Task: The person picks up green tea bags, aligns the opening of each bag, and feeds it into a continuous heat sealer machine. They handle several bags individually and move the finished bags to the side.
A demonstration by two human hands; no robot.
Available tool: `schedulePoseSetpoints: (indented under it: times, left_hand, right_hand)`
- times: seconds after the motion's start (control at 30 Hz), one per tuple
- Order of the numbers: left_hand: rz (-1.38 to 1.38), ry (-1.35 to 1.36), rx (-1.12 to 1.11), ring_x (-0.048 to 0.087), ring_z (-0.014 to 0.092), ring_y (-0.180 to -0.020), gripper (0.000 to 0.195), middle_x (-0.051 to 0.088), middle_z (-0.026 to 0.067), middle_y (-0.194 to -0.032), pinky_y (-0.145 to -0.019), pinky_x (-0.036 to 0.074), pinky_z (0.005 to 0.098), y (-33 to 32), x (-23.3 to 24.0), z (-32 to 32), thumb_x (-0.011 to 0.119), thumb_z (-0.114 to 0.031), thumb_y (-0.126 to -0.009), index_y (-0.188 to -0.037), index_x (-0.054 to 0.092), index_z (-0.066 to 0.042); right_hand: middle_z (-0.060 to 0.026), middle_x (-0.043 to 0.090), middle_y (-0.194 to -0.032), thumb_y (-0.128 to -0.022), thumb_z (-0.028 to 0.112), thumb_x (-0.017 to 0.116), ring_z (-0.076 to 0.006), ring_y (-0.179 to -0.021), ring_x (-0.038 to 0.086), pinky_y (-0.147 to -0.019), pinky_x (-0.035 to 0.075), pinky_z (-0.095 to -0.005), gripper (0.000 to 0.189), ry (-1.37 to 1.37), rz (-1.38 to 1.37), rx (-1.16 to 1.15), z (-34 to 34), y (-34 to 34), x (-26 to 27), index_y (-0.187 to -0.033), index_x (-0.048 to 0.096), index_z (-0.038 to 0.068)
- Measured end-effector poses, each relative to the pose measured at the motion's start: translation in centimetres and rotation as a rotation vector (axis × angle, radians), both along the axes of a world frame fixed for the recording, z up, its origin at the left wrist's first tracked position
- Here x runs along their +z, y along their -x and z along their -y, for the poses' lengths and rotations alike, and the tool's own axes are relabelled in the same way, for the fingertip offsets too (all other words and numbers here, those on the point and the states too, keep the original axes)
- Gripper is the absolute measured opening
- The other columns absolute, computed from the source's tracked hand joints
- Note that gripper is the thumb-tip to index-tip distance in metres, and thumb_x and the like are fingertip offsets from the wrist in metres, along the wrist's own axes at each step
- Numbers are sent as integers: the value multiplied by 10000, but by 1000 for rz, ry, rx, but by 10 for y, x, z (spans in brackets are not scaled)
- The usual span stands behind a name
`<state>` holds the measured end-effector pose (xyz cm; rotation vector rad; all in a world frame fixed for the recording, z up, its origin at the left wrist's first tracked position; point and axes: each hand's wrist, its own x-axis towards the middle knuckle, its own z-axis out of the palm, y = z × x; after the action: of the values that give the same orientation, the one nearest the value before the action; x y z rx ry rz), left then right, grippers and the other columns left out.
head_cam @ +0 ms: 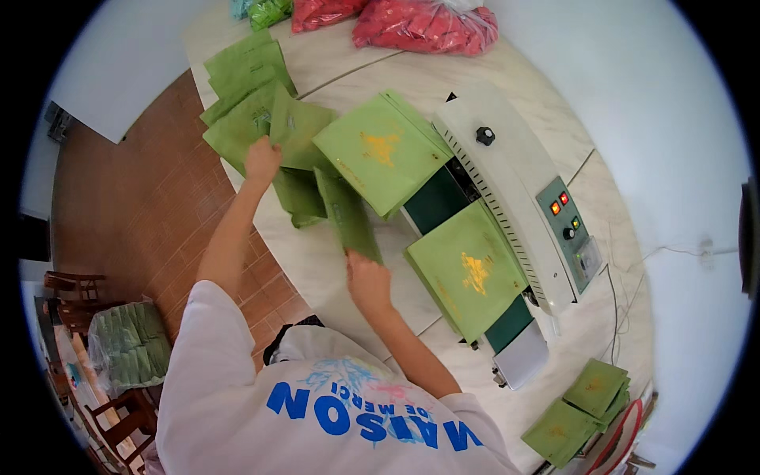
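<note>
My left hand [263,160] pinches the edge of a flat green bag [301,132] above a spread of other green bags [234,132] at the table's left edge. Closer to my body, my right hand [369,279] grips the lower end of another green bag [351,221], which stands tilted. To the right, a continuous band sealer [504,154] has lit switches on its panel [569,228]. Two green bags with gold print, an upper one [380,151] and a lower one [469,273], lie across its dark green conveyor belt [438,199], their right edges against the housing.
Gold-printed green bags [561,430] are piled at the lower right, beside a red-rimmed container [617,439]. Clear plastic sacks of red packets [424,27] lie at the far edge. A cable [614,314] runs behind the sealer. Wooden chairs [127,415] and wrapped green bags [130,344] are at left.
</note>
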<state>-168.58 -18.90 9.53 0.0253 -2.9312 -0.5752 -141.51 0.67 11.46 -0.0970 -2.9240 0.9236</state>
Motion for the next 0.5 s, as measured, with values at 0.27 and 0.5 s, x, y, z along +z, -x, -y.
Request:
schedulePoseSetpoints:
  times: [0.27,0.5]
  left_hand:
    - [4,173,-152,581,409,-741,266,595,231,-782,-631,455,475,-46,30,59,544,-232,-869,-954,527,20]
    - [-81,172,-485,578,388,-733,268,577,215,-733,-612,443,471,-2,26,104,538,-182,-884,-1054,515,24]
  right_hand:
    - [-218,595,-668,-894,160,476,-370,-586,593,-533,473,-466,205,204,68,-70,54,-44,1,-1004,561,10]
    - [-234,602,-725,-943,171,395,-389,-625,604,-566,477,-462,279,533,379,-40,89,-35,1,-1050,483,-71]
